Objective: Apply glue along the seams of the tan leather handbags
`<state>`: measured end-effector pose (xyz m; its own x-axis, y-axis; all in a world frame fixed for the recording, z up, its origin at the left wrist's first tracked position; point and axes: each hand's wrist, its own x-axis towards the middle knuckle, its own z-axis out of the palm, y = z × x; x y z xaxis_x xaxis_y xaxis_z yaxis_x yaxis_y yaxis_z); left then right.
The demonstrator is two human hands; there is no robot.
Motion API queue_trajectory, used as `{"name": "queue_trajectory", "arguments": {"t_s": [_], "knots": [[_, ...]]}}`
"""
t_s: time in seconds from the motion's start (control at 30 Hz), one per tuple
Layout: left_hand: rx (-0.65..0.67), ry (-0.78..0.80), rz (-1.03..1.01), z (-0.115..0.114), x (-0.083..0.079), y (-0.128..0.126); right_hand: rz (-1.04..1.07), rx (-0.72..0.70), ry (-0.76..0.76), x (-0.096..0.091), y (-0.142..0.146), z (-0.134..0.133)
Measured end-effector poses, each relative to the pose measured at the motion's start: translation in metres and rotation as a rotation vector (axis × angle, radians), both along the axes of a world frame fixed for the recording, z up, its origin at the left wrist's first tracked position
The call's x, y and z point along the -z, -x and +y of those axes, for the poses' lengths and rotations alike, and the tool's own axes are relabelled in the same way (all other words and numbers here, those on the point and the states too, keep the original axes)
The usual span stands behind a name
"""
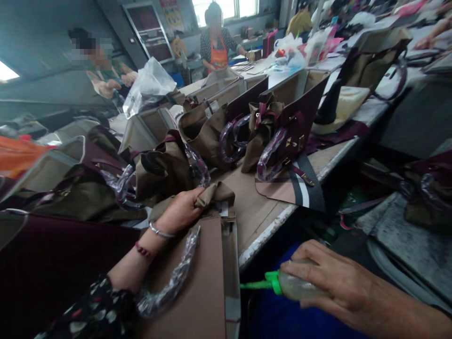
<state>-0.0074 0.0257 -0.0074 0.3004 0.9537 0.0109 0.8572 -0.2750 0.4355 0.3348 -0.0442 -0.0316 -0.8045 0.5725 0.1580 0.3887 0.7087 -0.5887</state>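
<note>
Head view. Left hand: I read the fingers as curled closed on a bunched fold of olive fabric; the fingertips are partly hidden. Right hand: fingers wrapped round a squeeze bottle, its green nozzle pointing left, away from them.

The brown panel of the bag in hand lies just below the left fingers, a wrapped handle on it. Its pale side strip sits between the two hands, by the nozzle tip; contact I cannot tell.

Risks, my judgement: too hard a squeeze by the right fingers could drip liquid on the outer panel or the wrapping. Should the left fingers loosen, the fold could flop onto a wet strip. The worktop edge runs just right of the left fingers; a sideways push could tip the bag over it.
</note>
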Motion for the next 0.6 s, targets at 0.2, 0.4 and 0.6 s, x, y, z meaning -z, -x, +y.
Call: {"name": "queue_trajectory", "arguments": {"t_s": [0.2,0.4,0.6], "knots": [[0.096,-0.401,0.297,-0.042,-0.078,-0.009,0.123,0.051,-0.032,-0.013,-0.010,-0.001],[0.209,-0.690,0.436,-0.045,-0.117,-0.017,0.201,0.090,-0.023,-0.006,-0.008,0.013],[0.191,-0.802,0.474,-0.035,-0.093,-0.013,0.207,0.127,-0.058,0.005,-0.001,0.018]]}}
